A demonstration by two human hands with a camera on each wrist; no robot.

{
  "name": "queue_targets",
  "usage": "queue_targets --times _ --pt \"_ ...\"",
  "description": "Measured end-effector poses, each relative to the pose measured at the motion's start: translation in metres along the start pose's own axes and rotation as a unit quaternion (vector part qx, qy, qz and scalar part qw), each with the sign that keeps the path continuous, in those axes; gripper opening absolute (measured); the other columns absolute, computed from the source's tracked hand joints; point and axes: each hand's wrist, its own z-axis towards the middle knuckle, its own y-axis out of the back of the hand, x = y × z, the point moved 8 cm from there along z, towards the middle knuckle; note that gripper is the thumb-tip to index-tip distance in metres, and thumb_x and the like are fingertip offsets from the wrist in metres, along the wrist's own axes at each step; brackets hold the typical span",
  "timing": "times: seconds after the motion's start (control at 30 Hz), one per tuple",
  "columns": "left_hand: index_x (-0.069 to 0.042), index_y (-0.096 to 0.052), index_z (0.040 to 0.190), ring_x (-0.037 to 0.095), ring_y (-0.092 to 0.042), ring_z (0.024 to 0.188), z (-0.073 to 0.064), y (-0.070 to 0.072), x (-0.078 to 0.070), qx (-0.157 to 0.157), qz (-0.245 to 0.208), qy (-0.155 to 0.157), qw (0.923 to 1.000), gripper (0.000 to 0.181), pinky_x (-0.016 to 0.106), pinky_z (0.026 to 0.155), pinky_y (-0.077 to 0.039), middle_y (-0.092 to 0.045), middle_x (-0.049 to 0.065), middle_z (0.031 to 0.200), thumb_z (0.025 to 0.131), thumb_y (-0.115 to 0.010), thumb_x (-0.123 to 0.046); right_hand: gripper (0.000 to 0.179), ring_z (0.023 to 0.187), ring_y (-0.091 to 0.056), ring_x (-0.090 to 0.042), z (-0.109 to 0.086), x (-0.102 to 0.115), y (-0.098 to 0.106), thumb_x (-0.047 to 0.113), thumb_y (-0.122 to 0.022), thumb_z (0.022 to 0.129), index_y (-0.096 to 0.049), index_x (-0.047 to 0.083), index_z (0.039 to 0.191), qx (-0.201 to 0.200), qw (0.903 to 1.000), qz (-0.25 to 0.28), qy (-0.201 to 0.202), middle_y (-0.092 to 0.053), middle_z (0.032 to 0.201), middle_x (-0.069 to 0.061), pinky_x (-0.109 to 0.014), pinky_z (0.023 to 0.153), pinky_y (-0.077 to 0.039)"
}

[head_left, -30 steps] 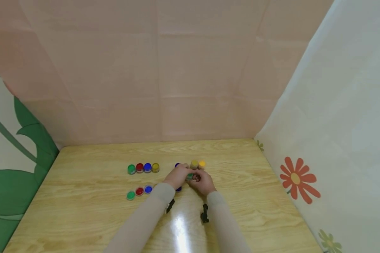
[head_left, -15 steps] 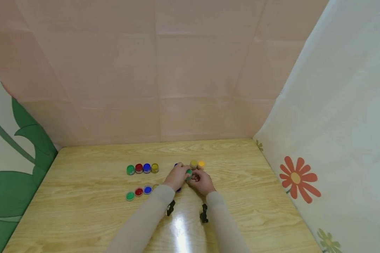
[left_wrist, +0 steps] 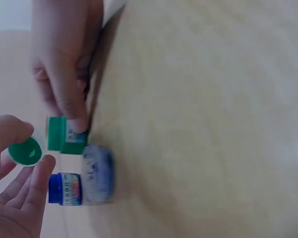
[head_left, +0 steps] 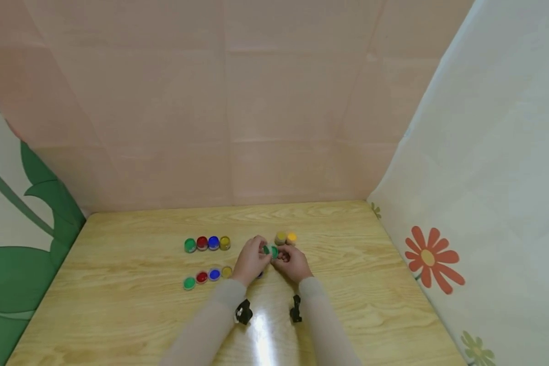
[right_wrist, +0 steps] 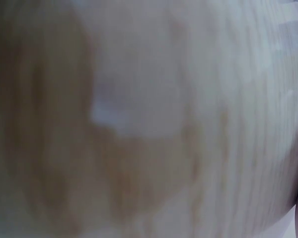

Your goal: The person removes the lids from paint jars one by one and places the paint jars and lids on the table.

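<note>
My left hand point(head_left: 251, 259) pinches a round green lid point(left_wrist: 26, 151) between thumb and fingers, its face tilted toward the left wrist camera. Close beside it, my right hand point(head_left: 294, 263) grips a small green paint jar point(left_wrist: 67, 136), with fingers on its labelled side. In the left wrist view a small jar with a dark blue top point(left_wrist: 64, 189) stands just beyond the left fingers. A blurred blue-and-white round container point(left_wrist: 98, 173) is nearer the camera. The right wrist view shows mostly blurred table, with a sliver of the hand at its right edge.
On the left, a back row of green, red, blue and yellow jars point(head_left: 225, 242) stands behind a front row of round lids or pots in matching colours point(head_left: 202, 277). Behind my hands are two yellowish pieces point(head_left: 280, 238). A pink sheet point(head_left: 229, 152) hangs behind the table.
My left hand has drawn slightly left, away from the right, and the green lid has come apart from the jar. The right hand has stayed nearly still.
</note>
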Motion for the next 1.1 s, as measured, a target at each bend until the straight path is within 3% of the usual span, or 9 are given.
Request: queue_targets --times 0.13,0.33,0.63,0.87,1.1 --pt "0.0 -0.059 0.128 0.026 -0.065 0.103 -0.013 -0.001 0.006 -0.013 -0.019 0.005 0.9997 0.04 0.037 0.089 -0.059 -0.059 0.014 0.115 0.091 -0.074 -0.007 0.029 0.079 -0.058 -0.014 0.0 0.0 0.002 0.007 -0.082 0.085 -0.07 0.002 0.111 -0.011 0.9999 0.012 -0.003 -0.064 0.088 -0.003 -0.024 0.07 -0.053" --pt "-0.007 -0.068 0.12 0.022 -0.058 0.099 -0.026 -0.007 0.008 -0.009 0.049 -0.003 0.9987 0.034 0.038 0.085 -0.054 -0.067 0.005 0.104 0.087 -0.076 -0.011 0.026 0.078 -0.057 -0.014 0.0 -0.004 0.003 0.007 -0.082 0.085 -0.067 0.004 0.106 -0.03 0.9988 0.031 -0.024 -0.062 0.088 -0.003 -0.022 0.069 -0.052" --pt "-0.013 -0.069 0.109 0.019 -0.047 0.09 -0.034 -0.02 0.014 -0.006 0.116 -0.03 0.9927 0.033 0.035 0.078 -0.046 -0.071 -0.001 0.103 0.08 -0.085 -0.015 0.024 0.076 -0.055 -0.012 0.001 -0.002 0.004 0.01 -0.083 0.084 -0.066 0.004 0.1 -0.062 0.9973 0.01 -0.037 -0.061 0.085 -0.001 -0.021 0.066 -0.049" --pt "-0.017 -0.067 0.106 0.018 -0.044 0.087 -0.036 -0.02 0.014 -0.011 0.147 -0.035 0.9885 0.033 0.034 0.076 -0.041 -0.069 -0.004 0.099 0.078 -0.085 -0.018 0.019 0.075 -0.054 -0.013 0.001 0.003 0.003 0.009 -0.081 0.086 -0.066 0.004 0.097 -0.08 0.9955 -0.001 -0.05 -0.06 0.082 -0.001 -0.022 0.066 -0.048" --pt "-0.018 -0.066 0.106 0.019 -0.045 0.087 -0.039 -0.018 0.012 -0.021 0.176 -0.046 0.983 0.032 0.035 0.076 -0.041 -0.071 -0.004 0.102 0.079 -0.084 -0.02 0.015 0.071 -0.056 -0.013 0.003 0.001 0.001 0.012 -0.081 0.086 -0.068 0.006 0.092 -0.123 0.9912 -0.024 -0.043 -0.062 0.078 -0.001 -0.025 0.065 -0.049"
